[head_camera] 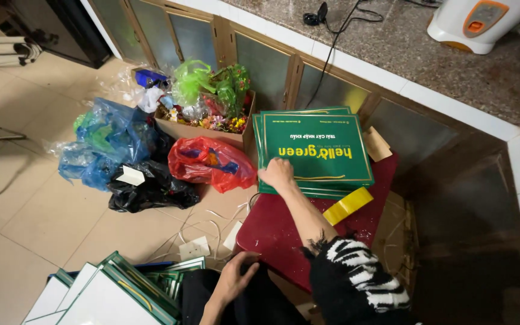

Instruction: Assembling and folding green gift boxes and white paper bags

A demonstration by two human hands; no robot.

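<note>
Head view, looking down at a floor-level work spot. The right hand [276,174], fingers curled, presses on the near left corner of a stack of flat green cardboard boxes with yellow lettering [317,150]; whether it grips an edge or only rests there cannot be told. The stack lies on a low dark red table [272,232], beside a roll of yellow tape [348,205]. The left hand [236,280] is half open, holds nothing visible, and lies near the table's front edge over dark clothing.

Progress, as a judgement: several boxes sit squared on the table, while a fanned heap of green-edged flat box panels with white faces [115,292] waits on the tiled floor [37,216], so much appears left to handle.

Background: a brown carton of flowers and green wrapping [209,111], a red plastic bag [212,162], a blue plastic bag [106,141] and a black plastic bag [151,189].

Limits: the floor heap is cut off by the lower frame edge; the number of boxes in the stack is unclear; the right forearm's striped sleeve [359,280] hides part of the table.
</note>
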